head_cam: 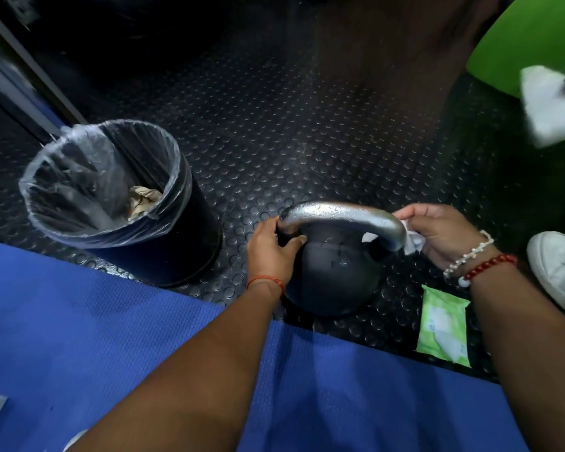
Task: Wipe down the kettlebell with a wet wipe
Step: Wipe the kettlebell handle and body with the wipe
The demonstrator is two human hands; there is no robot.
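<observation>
- The kettlebell [331, 275] stands upright on the studded rubber floor [274, 141], just past the edge of the blue mat [111, 321], with its handle [336, 213] arching over the top.
- The left hand [271, 249] grips the kettlebell at the left end of the handle. Its fingers curl round the bar and the thumb lies on the black body below.
- The right hand [444, 233] is closed on the wet wipe [413, 243], pinching it bunched against the right end of the handle, where the bar bends down to the body.
- The step in hand looks like wiping the handle, and the body probably comes after. The bar already shows fine droplets.
- To do it well, wrap the wipe right round the bar rather than dabbing with a bunched corner. Then draw it along the arch towards the left hand, so the underside gets cleaned too.
- The left hand's grip should be firm enough to stop the kettlebell rocking. It will need to move aside so the wipe can reach the spot it covers.
- The pack of wipes [444, 327] lies to the right of the kettlebell on the near side, handy if a fresh one is needed.
- The lined bin [190, 243] stands to the left of the kettlebell for the used one.
</observation>
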